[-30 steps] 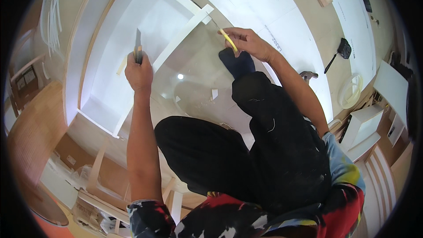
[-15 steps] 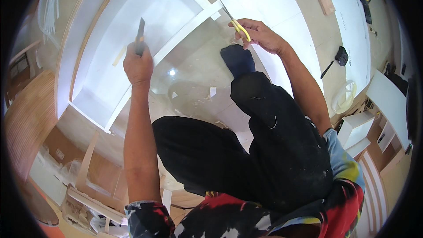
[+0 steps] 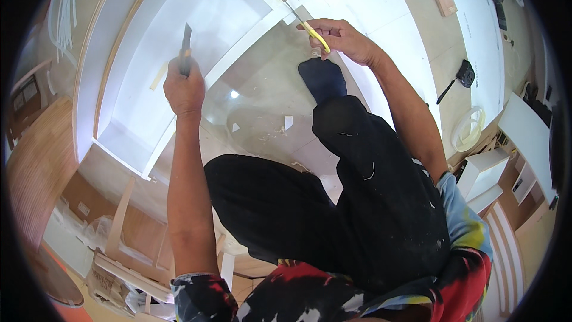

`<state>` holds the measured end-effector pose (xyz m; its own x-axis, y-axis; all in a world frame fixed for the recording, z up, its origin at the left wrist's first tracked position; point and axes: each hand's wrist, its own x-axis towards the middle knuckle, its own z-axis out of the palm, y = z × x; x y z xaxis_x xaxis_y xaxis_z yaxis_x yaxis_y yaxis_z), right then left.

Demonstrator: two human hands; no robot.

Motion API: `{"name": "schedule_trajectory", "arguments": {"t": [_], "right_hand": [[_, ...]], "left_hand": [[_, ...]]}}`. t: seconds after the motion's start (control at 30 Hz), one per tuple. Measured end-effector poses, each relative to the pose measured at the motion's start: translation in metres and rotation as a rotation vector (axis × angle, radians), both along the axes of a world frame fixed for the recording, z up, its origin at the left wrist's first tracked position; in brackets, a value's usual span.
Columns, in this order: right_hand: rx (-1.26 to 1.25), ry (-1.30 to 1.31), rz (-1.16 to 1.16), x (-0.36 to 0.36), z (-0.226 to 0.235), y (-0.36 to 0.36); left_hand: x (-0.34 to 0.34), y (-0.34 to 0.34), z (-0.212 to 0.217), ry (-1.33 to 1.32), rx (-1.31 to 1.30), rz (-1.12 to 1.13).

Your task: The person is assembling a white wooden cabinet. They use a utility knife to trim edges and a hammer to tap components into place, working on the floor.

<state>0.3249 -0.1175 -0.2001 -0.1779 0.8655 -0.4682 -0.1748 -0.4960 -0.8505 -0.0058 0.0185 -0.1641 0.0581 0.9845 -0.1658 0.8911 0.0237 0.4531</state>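
"What's at the far left?"

"Loose white strips [image 3: 65,18] on the floor, beside a white open-topped cabinet carcass [image 3: 245,43]."

"And the left hand [image 3: 184,88]?"

"It's over the carcass, near the rail on its right-hand edge. Its grip is clamped round the handle of a utility knife [image 3: 186,40], blade out and pointing away from the person. Half a second ago it was held much the same way."

"Anything between the hands?"

"Pale scraps [image 3: 288,122] on the floor, right of that rail."

"Then the scissors?"

"Yellow-handled scissors [image 3: 316,35], at the carcass's far right corner, blades reaching over the end of the rail. The right hand [image 3: 342,39] has its grip closed about the handles."

"What's changed there?"

"The handle loops showed clearly half a second ago; now they look narrow, nearly edge-on. So the scissors have turned or drawn together, I can't tell which, nor whether the blades bite anything. The work sits at that corner, with the knife held apart from it."

"Further right?"

"White sheets, with a black tape measure [image 3: 465,74] near the edge of one, then a pale coiled roll [image 3: 468,129]."
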Motion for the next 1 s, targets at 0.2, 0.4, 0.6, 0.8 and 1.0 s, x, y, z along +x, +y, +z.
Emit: {"name": "schedule_trajectory", "arguments": {"t": [0.2,0.4,0.6,0.8,1.0], "right_hand": [[0.009,-0.045,0.033,0.002,0.006,0.005],[-0.035,-0.083,0.065,0.001,0.013,0.009],[0.009,-0.066,0.091,0.004,0.009,0.010],[0.013,-0.089,0.084,0.004,0.010,0.009],[0.000,-0.125,0.117,0.007,0.011,0.007]], "left_hand": [[-0.004,0.000,-0.004,0.001,0.011,0.000],[-0.003,0.000,-0.003,0.016,0.028,-0.018],[-0.004,0.001,-0.004,0.011,0.039,-0.037],[0.000,0.001,0.001,0.004,-0.010,-0.018],[-0.003,0.001,-0.003,0.003,0.012,-0.016]]}}
